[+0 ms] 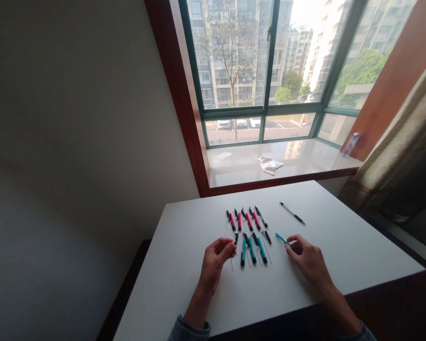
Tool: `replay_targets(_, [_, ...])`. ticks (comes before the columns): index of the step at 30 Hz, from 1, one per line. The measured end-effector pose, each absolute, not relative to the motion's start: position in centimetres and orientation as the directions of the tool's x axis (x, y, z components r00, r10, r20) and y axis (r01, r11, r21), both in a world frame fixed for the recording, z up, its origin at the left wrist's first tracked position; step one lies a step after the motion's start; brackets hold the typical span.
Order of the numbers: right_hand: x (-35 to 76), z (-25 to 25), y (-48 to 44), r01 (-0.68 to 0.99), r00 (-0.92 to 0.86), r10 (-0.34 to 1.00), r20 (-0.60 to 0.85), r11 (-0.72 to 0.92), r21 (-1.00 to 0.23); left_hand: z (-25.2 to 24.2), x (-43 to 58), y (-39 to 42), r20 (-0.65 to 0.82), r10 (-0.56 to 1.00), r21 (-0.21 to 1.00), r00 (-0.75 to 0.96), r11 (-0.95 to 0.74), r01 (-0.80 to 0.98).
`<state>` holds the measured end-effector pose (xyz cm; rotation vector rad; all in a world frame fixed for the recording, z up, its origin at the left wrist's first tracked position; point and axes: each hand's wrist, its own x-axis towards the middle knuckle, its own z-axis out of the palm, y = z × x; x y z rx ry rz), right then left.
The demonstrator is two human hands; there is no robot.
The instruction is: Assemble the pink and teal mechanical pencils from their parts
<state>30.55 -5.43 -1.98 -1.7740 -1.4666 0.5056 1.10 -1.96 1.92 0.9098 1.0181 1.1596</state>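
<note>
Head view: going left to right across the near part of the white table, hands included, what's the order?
left hand → row of blue-and-black pens → single blue pen, pinched at the fingertips of the right hand → that right hand

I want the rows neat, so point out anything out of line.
A slim dark pen lies alone and slanted, right of the neat pink row and blue row. The right hand holds one blue pen apart.
</note>
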Motion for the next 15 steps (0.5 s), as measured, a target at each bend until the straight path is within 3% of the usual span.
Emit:
replay_targets(7, [29.49,-2.16,-5.80,0.803,0.195,0.964,0.182,-0.050,-0.593,2.03,1.26,-1.90,-0.147,0.985,0.955,0.095,0.166,-0.247])
replay_targets(15, [29.92,-1.95,-5.67,0.810,0.175,0.960,0.219,-0.013,-0.587,1.82,1.16,-1.81,-0.129,0.988,0.960,0.090,0.147,-0.238])
